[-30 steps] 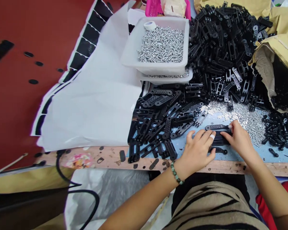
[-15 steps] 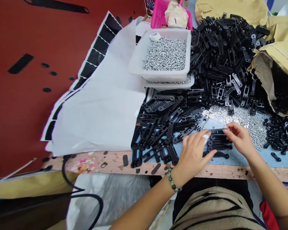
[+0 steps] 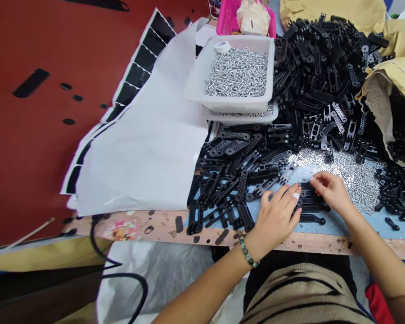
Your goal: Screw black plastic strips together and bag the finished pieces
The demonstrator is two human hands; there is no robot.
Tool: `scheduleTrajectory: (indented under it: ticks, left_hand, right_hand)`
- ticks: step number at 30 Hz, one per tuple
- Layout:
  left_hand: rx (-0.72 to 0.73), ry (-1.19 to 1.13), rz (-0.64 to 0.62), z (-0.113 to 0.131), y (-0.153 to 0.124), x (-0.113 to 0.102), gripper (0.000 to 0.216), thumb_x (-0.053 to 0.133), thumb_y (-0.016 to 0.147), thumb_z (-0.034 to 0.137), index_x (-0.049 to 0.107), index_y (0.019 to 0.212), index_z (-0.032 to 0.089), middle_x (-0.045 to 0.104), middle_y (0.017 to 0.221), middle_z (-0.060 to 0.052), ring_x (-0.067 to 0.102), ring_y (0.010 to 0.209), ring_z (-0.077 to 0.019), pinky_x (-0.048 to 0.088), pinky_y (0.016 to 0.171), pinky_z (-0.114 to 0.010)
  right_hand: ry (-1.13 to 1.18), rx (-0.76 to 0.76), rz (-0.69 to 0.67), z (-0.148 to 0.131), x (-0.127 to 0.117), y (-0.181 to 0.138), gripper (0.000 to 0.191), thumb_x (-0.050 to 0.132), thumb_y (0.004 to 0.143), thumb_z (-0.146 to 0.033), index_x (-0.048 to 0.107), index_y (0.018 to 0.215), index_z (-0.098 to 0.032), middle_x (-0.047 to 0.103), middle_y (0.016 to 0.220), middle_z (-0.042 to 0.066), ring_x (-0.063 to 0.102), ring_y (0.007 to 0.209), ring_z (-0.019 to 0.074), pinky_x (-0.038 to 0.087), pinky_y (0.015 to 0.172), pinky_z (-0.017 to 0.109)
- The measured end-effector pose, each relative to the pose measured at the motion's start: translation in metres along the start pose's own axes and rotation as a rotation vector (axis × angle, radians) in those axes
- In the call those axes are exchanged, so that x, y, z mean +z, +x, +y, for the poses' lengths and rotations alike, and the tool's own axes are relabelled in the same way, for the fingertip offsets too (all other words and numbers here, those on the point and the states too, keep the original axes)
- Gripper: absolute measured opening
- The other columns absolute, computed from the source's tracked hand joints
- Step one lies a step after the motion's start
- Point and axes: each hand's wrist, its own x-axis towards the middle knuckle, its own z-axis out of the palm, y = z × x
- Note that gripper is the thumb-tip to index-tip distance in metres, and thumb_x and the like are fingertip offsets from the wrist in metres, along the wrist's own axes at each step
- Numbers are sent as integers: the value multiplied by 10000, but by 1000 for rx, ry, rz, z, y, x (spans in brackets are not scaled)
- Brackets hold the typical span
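Several slim black plastic arms (image 3: 313, 209) lie side by side in a short row on the blue table cover. My left hand (image 3: 279, 212) rests at their left ends with its fingers apart, a white band round one finger. Over the upper arms, the thumb and forefinger of my right hand (image 3: 333, 192) are pinched together; whatever is between them is too small to make out. Just beyond that hand spreads a heap of silver screws (image 3: 362, 186), with small nuts (image 3: 303, 157) scattered to its left.
Black slotted parts (image 3: 222, 180) lie loosely left of my hands, and a tall pile of them (image 3: 310, 67) rises behind. A white tub of silver screws (image 3: 270, 90) stands on another tub. Small black levers (image 3: 400, 189) lie to the right. White sheeting (image 3: 138, 157) covers the left side.
The whole view has shifted slightly. My right hand has moved a little left over the row of black arms, still pinched. My left hand stays at their left ends.
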Motion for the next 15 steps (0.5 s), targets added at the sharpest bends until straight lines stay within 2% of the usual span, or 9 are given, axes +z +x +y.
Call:
scheduleTrajectory:
  ticks: [7, 15]
  left_hand:
    - [10, -25, -23, 1, 4, -1, 421, 421, 953, 322, 477, 1333, 152, 526, 1357, -100, 467, 1218, -252, 302, 984, -441]
    - [-14, 35, 19, 5, 10, 6, 411, 458, 929, 280, 501, 1319, 159, 562, 1310, -90, 515, 1145, -247, 313, 989, -440]
  right_hand:
    - [-174, -113, 80, -1, 3, 2, 182, 549, 786, -351, 635, 768, -191, 617, 661, 18, 548, 616, 162, 427, 617, 290]
    - [-28, -16, 24, 5, 3, 1, 202, 536, 816, -379, 608, 826, -190, 574, 589, -16, 526, 510, 142, 432, 541, 267]
